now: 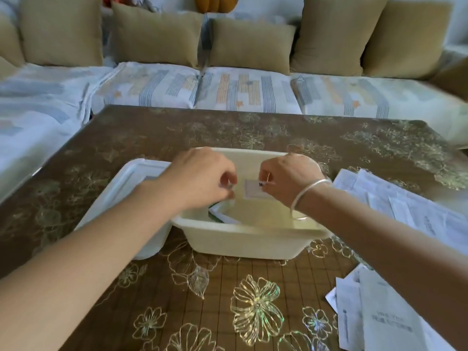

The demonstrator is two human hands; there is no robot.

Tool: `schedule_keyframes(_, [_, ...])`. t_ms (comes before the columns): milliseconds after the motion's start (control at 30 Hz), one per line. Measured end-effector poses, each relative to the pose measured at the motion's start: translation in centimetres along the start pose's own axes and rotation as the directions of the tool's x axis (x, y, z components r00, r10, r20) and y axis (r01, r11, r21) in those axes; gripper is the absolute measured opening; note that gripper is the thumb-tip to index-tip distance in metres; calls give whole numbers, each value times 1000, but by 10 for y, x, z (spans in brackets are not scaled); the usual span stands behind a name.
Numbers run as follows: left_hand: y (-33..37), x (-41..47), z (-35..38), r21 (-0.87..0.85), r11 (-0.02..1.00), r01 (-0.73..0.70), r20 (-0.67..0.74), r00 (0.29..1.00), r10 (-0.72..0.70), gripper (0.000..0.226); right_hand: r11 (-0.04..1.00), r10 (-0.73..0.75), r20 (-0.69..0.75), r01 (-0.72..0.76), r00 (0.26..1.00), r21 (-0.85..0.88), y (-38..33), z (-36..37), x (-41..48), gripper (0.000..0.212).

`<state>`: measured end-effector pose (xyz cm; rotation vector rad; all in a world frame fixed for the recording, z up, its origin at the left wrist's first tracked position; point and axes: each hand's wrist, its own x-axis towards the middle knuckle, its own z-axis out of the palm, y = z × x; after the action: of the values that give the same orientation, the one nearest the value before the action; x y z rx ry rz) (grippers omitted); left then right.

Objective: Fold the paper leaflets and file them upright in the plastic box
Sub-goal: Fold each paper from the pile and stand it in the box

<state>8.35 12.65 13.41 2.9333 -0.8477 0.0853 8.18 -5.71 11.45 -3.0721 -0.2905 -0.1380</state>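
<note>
I pinch a folded leaflet (254,190) upright over the box (240,233), left hand (202,177) at its 9 o'clock edge, right hand (287,177) at 3, to lower it straight. Loose sheets (407,211) wait at 3 o'clock, the lid (124,191) at 9.

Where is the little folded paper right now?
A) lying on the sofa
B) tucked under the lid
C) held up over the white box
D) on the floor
C: the right hand pinches the folded leaflet by its top corner, just above the inside of the open plastic box.
</note>
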Motion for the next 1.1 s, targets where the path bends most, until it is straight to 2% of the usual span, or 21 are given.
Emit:
schedule_keyframes(100, [-7, 17, 14, 133, 991, -22, 180, 984, -2, 49, 997, -27, 30, 30, 999, -73, -3, 8, 15, 16])
schedule_keyframes(200, [-11, 19, 23, 208, 976, -60, 258, 966, 5, 65, 996, -48, 61, 53, 997, -76, -6, 11, 21, 16])
schedule_keyframes(300, [-7, 18, 26, 207, 977, -59, 280, 960, -1, 59, 993, -63, 87, 71, 994, -94, -9, 13, 22, 16])
schedule_keyframes(500, [-1, 18, 27, 84, 996, -42, 239, 971, 20, 49, 970, -118, 83, 133, 990, -204, -17, 20, 26, 18])
schedule_keyframes(633, [-2, 17, 29, -6, 999, -44, 259, 965, 44, 29, 968, -157, 111, 176, 981, -182, -27, 21, 28, 18])
schedule_keyframes(767, [-7, 13, 23, 80, 996, -48, 270, 962, 24, 11, 977, -172, 146, 187, 974, -101, -33, 21, 27, 14])
schedule_keyframes(867, [-7, 10, 20, 207, 977, -56, 246, 969, 4, 6, 988, -154, 176, 155, 972, 7, -38, 24, 29, 11])
schedule_keyframes(900, [-5, 8, 19, 262, 963, -60, 229, 973, -2, 10, 989, -144, 188, 137, 972, 53, -40, 26, 30, 8])
schedule_keyframes(1000, [-2, 6, 18, 350, 933, -80, 223, 975, 1, 33, 989, -131, 248, 111, 960, 93, -46, 29, 33, 27])
schedule_keyframes(1033, [-2, 6, 17, 352, 933, -78, 218, 976, 0, 32, 990, -130, 261, 112, 957, 84, -48, 29, 33, 22])
schedule_keyframes(1100, [-4, 5, 16, 333, 940, -78, 217, 976, 4, 15, 991, -132, 288, 124, 949, 46, -49, 28, 36, 3])
